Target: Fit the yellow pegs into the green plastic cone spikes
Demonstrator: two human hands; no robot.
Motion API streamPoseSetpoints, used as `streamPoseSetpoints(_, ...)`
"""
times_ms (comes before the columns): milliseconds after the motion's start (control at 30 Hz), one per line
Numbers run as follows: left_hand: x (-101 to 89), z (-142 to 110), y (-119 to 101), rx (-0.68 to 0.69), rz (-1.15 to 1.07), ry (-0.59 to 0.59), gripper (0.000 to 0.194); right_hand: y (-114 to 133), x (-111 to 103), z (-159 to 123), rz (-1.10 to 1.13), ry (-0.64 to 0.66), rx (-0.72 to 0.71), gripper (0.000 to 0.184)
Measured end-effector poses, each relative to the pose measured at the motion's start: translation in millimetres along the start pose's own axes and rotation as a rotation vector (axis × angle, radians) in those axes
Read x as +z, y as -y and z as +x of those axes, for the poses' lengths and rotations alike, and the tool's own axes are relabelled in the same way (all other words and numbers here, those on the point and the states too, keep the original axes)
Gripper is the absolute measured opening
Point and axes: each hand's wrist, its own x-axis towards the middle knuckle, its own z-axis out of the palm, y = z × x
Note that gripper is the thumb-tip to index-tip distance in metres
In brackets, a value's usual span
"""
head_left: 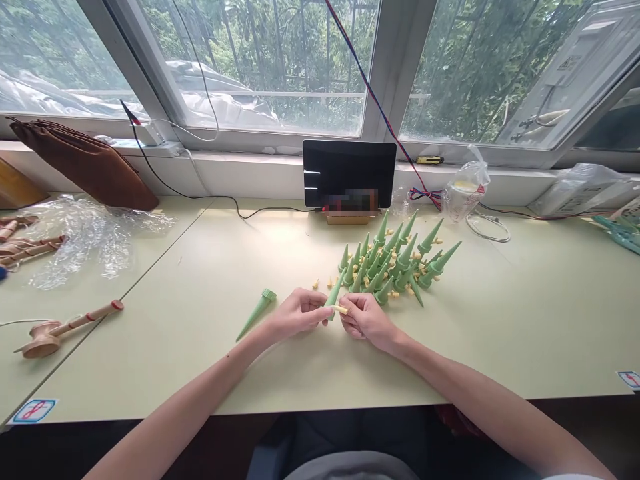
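Observation:
My left hand (pixel 304 311) is closed around a green plastic watering spike (pixel 336 291), its pointed tip upward. At the spike's lower end, my right hand (pixel 367 316) pinches a small pale yellow valve piece (pixel 341 309), which touches the spike. Whether it is seated in the spike cannot be made out. One more green spike (pixel 257 313) lies on its side left of my left hand, ribbed cap toward the back. Just beyond my hands stands a dense group of green spikes (pixel 383 267) with yellow pieces at their bases. A few loose yellow pieces (pixel 315 283) lie beside the group.
A tablet (pixel 350 175) leans on a small brown stand at the back. Wooden kendama (pixel 42 339) and crumpled clear plastic (pixel 107 243) lie left. A bagged cup (pixel 465 190) and a coiled white cable (pixel 487 228) sit back right. The table's front edge (pixel 350 408) is near me.

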Motion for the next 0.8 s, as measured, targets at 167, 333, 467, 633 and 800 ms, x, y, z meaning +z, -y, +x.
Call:
streamPoseSetpoints(167, -4.9, -1.1, -1.9, -0.069, -0.043, 0.055, 0.044, 2.4, -3.0, -3.2, -0.262, 0.029, -0.058, 0.040)
streamPoseSetpoints(333, -5.2, -1.4, -2.3, -0.138, 0.026, 0.077, 0.045, 7.2, -6.2, -5.4, -0.696, 0.017, -0.268, 0.038)
streamPoseSetpoints(467, -3.3, -1.8, -3.3, -0.167, 0.048, 0.055, 0.049, 2.6, -9.8, -5.2, -0.893, 0.060, -0.429, 0.033)
streamPoseSetpoints(633, -1.6, -2.8, -5.2, -0.174, 0.041, 0.058, 0.049, -1.0, -11.5, -5.0, -0.983, 0.059, -0.484, 0.033)
streamPoseSetpoints(800, -1.6, -2.6, -2.8, -0.106, 0.025, 0.054, 0.050, 2.2, -9.8, -5.2, -0.908, 0.026, -0.449, 0.035)
